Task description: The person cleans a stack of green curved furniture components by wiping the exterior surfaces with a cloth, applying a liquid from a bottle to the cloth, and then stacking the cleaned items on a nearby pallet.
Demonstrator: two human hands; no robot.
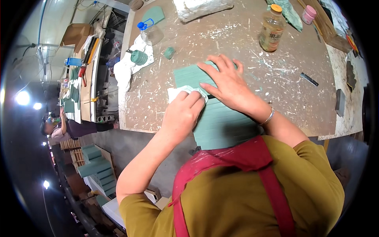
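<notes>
Two green boards with grooved lines lie near the table's front edge: a smaller upper one point(184, 76) and a larger lower one point(225, 122). A narrow dark gap shows between them. My left hand point(183, 112) is closed on a white cloth point(173, 93), pressed against the boards' left side near that gap. Spread over the upper board's right part, my right hand point(229, 85) has its fingers apart and its thumb pointing toward the cloth. Part of the upper board is hidden beneath this hand.
On the scuffed brown table point(237, 43) stand an orange-lidded jar point(271, 33), a clear bottle with a blue handle point(152, 36) and a green tub point(139, 57). A dark blade-like tool point(309, 79) lies right. Another person point(73, 128) is by a bench at far left.
</notes>
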